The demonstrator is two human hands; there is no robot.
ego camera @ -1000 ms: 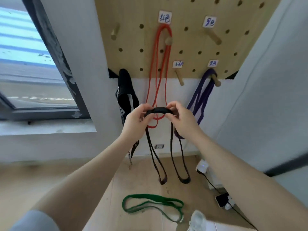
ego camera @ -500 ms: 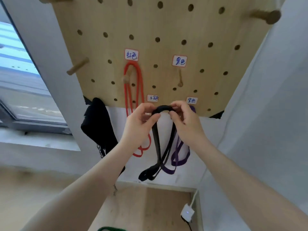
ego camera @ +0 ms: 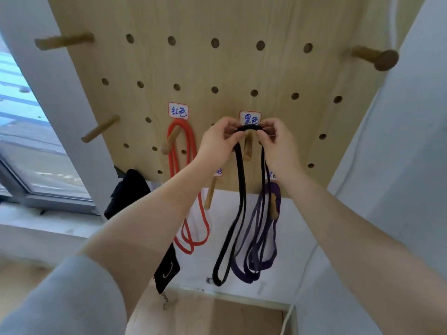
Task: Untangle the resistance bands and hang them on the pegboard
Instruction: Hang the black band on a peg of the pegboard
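Left hand (ego camera: pixel 219 143) and right hand (ego camera: pixel 278 146) pinch one black resistance band (ego camera: pixel 242 189) over a peg (ego camera: pixel 247 147). One red band (ego camera: pixel 191 213) hangs at nine o'clock, one purple band (ego camera: pixel 263 238) at five o'clock on the pegboard (ego camera: pixel 229 68).

one head-worn camera looks forward and upward, close to the pegboard (ego camera: pixel 217 68), over both forearms.

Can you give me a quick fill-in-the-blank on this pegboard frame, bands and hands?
1. Both hands, left hand and right hand, pinch the top of the ____ band.
2. The red band hangs from a wooden ____.
3. The purple band hangs to the ____ of the red band.
4. The pegboard is made of ____.

Missing words: black; peg; right; wood
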